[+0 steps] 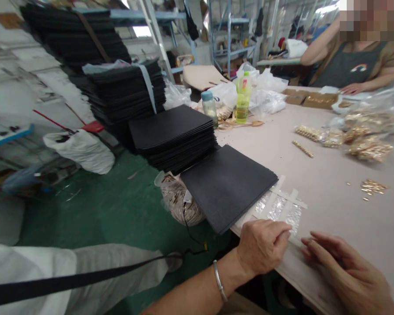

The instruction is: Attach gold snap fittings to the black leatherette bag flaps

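Note:
My left hand (pixel 264 245), with a silver bangle at the wrist, is closed near the table's front edge. Its fingers are curled and pressed together; whatever they hold, if anything, is hidden. Just beyond it lies a patch of clear crinkled plastic (pixel 279 208) crossed by pale tape strips on the tabletop. To the right, my right hand (pixel 351 271) hovers low over or rests on the table, fingers stretched out and apart from the thumb, nothing visible in them. Black sheets (pixel 231 183) in a thin stack lie left of the plastic, overhanging the table edge.
A taller stack of black sheets (pixel 174 127) stands behind. Small gold pieces (pixel 372 187) lie loose at right, with bagged gold pieces (pixel 369 148) beyond. A green bottle (pixel 243 98) and a jar (pixel 209 107) stand farther back. A co-worker (pixel 351 65) sits across the table.

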A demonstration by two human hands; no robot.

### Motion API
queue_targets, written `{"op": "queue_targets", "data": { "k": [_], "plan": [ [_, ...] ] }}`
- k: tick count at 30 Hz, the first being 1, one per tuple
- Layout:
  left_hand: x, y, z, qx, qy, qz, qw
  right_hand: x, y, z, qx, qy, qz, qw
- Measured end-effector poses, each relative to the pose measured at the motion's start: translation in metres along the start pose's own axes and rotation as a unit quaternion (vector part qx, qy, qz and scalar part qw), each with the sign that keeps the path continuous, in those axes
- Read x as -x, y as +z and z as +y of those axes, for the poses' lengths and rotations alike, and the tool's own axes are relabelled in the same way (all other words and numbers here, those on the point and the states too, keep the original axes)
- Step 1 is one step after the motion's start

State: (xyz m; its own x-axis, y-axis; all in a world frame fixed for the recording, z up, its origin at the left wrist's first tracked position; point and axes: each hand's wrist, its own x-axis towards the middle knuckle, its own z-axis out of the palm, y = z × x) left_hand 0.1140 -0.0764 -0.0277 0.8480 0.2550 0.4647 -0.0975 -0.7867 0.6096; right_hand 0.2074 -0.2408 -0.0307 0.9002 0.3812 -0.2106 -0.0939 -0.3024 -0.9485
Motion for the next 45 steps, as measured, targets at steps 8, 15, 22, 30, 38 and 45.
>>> {"op": "queue_targets", "data": {
  "k": [8,15,22,30,38,45],
  "plan": [
    [0.002,0.005,-0.008,0.012,0.021,0.002,1.000,-0.003,-0.003,0.007,0.053,-0.065,-0.018,0.996],
    [0.002,0.005,-0.008,-0.001,0.035,0.016,0.999,-0.003,-0.001,0.005,0.032,-0.056,-0.029,0.997],
    [0.001,0.004,-0.008,-0.025,0.042,-0.013,0.999,-0.001,-0.002,0.008,0.028,-0.052,-0.031,0.998],
    [0.003,0.005,-0.006,-0.008,0.003,-0.042,0.999,0.007,0.001,-0.010,0.037,-0.049,-0.030,0.998],
    [0.002,0.005,-0.008,-0.037,0.045,-0.013,0.998,0.002,-0.001,0.006,0.059,-0.059,-0.034,0.996],
    [0.002,0.005,-0.009,-0.042,0.047,-0.010,0.998,0.001,0.000,0.001,0.068,-0.088,-0.024,0.993]
  ]
}}
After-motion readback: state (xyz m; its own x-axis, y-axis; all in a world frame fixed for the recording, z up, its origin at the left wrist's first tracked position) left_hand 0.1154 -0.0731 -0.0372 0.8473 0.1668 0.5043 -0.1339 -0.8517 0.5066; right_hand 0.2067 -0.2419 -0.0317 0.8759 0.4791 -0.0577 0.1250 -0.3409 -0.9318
